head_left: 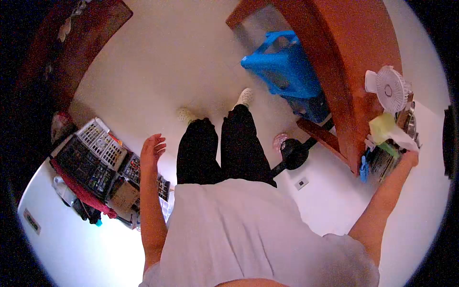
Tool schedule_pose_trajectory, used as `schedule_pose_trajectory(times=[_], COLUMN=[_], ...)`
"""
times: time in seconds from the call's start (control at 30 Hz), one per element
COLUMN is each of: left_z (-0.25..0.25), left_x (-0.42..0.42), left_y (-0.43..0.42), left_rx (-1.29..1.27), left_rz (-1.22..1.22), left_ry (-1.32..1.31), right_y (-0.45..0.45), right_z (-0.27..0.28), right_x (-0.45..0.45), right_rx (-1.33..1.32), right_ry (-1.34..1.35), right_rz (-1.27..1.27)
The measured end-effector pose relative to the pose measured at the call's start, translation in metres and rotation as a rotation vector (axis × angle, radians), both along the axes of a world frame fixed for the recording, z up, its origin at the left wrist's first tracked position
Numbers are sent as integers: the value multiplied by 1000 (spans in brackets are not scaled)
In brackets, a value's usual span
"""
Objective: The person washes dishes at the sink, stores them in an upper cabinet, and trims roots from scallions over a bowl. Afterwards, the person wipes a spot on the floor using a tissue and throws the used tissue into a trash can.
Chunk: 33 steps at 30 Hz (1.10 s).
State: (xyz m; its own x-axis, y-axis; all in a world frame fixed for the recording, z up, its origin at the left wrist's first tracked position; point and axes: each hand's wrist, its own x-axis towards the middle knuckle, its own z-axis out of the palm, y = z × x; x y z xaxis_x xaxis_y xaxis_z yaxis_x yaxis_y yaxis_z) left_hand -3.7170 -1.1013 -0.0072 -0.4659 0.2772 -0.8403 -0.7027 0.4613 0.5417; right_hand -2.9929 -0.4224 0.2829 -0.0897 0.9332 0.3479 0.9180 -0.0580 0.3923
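And here's the right arm, stretched well away from the body towards 3 o'clock, the forearm slanting up and outwards to the right hand (410, 159) at the far edge of the wooden desk (356, 62). Right by that hand, a touch towards the centre, sits a crumpled yellow-and-white piece (382, 128), its white part running up to the fingers. Are they gripping it? I cannot tell; the fingertips are hidden and the spot is blurred. Just above, between 2 and 3 o'clock, stands the white fan (391, 90); a stack of flat items (382, 165) lies beneath the piece, just inside the wrist.

Over to 9 o'clock, the left arm hangs forward from the shoulder, nearly straight, its forearm crossing in front of the stacked crates (103, 143). The left hand (153, 147) is released, fingers loosely bent and apart, pointing inwards over the floor (162, 62) beside the black trousers (198, 153). At 1 o'clock, partly under the desk, there's the blue plastic stool (287, 69), well apart from both hands.
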Motion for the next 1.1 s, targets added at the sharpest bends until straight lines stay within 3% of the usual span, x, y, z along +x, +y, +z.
schedule_pose_trajectory(times=[0.07,0.1,0.17,0.23,0.37,0.5,0.53,0.63,0.7,0.8,0.9,0.93,1.03,1.1], left_z=[-1,-4,-7,-8,-13,-34,-42,-76,-115,-187,-284,-317,-399,-444], left_x=[-21,-34,-52,-67,-77,-64,-62,-63,-73,-96,-127,-140,-158,-168], left_y=[-13,-21,-25,-17,23,78,91,144,168,191,209,220,252,270], left_rx=[-15,-18,-20,-9,40,79,103,93,83,62,17,28,72,129], left_rz=[9,4,-7,-2,-41,-84,-93,-163,-248,-322,-340,-336,-317,-296], left_ry=[11,24,30,71,31,-5,-33,-105,-68,-18,33,37,59,102], right_y=[-6,-18,-37,-72,-173,-254,-256,-221,-179,-117,-65,-37,-1,-7], right_z=[28,37,38,37,-9,-170,-217,-387,-486,-632,-758,-803,-873,-866], right_x=[-13,-29,-80,-166,-347,-492,-516,-562,-598,-610,-617,-616,-617,-644], right_rx=[26,136,489,684,398,-264,-396,-492,-475,-448,-401,-372,-173,-166], right_ry=[-619,-631,12,415,663,793,828,813,1027,1134,1008,654,647,1158], right_rz=[-136,-195,-108,108,285,993,1048,608,541,359,204,341,549,375])
